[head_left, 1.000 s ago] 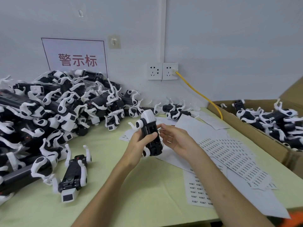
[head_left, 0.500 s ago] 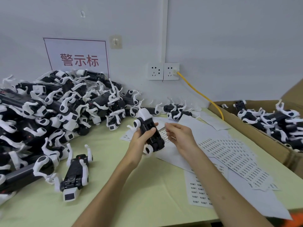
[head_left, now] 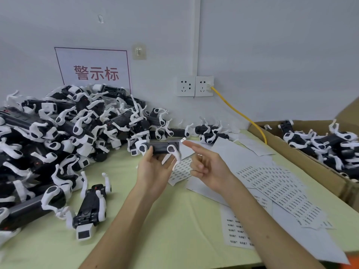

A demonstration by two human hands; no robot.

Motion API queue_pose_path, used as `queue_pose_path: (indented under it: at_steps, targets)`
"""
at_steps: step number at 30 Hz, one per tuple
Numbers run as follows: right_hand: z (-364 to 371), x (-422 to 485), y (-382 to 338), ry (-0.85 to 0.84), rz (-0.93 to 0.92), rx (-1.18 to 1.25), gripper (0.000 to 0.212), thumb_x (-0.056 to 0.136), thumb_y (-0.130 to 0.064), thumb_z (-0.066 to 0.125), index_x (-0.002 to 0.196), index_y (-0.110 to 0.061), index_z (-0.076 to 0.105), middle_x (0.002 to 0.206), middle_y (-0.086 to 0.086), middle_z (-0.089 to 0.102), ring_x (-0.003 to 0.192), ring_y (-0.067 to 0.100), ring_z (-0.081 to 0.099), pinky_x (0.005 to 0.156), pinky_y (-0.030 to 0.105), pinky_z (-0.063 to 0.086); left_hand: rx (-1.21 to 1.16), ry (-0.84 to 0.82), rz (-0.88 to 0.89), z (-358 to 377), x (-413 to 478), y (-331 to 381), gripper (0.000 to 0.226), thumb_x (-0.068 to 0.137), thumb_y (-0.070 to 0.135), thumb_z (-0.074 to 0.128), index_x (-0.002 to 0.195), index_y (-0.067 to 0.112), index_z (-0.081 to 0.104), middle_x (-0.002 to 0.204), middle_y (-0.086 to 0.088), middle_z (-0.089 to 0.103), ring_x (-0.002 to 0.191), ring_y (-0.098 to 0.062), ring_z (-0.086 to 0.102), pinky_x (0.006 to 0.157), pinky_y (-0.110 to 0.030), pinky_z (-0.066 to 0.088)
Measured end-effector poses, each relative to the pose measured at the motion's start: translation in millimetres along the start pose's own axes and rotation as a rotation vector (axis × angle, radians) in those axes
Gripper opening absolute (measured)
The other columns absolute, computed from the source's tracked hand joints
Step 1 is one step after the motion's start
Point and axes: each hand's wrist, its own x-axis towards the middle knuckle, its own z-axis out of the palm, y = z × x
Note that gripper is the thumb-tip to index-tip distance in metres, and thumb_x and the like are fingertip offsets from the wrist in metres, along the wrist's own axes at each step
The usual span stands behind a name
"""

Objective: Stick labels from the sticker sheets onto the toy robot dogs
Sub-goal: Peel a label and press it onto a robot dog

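Both hands are raised over the pale green table (head_left: 174,235). The left hand (head_left: 153,171) grips a black-and-white toy robot dog (head_left: 161,148) from below, fingers curled round its body, holding it sideways with its white legs pointing down toward the palm. The right hand (head_left: 208,168) is just beside it, index finger stretched out toward the dog's end with a small white label (head_left: 183,140) stuck on its tip, the other fingers loosely curled; label and dog are close but apart. Under and to the right of the hands lie overlapping sticker sheets (head_left: 272,185), some rows of labels left on them. A big pile of toy robot dogs (head_left: 68,133) fills the table's left side against the wall, and one lone dog (head_left: 91,206) lies on its back near the left forearm. A cardboard box (head_left: 328,171) at the right holds more dogs. A yellow cable (head_left: 239,113) runs from a wall socket (head_left: 205,86) down behind the box.
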Motion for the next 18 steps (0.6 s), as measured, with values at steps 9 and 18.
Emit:
queue_pose_path:
  at_steps: [9,18]
  targets:
    - [24.1,-7.0,19.9,-0.24,0.111,-0.008,0.046,0.092,-0.026,0.057,0.137,-0.033,0.064,0.05,-0.003,0.036,0.049,0.012,0.016,0.045,0.022,0.021,0.07,-0.112,0.02,-7.2,-2.3,-1.2,0.017,0.097,0.027,0.061,0.093,0.014,0.069,0.103,0.0,0.078,0.118,-0.025,0.071,0.112,-0.04,0.041]
    - [29.2,-6.8,24.8,-0.282,0.149,0.11,0.046,0.099,-0.031,0.05,0.144,-0.04,0.055,0.062,-0.003,0.033,0.053,0.011,0.019,0.048,0.024,0.019,0.319,-0.194,-0.049,-3.8,-8.9,-1.2,0.045,0.105,0.046,0.047,0.081,0.033,0.083,0.125,0.002,0.074,0.116,-0.008,0.07,0.095,-0.033,0.05]
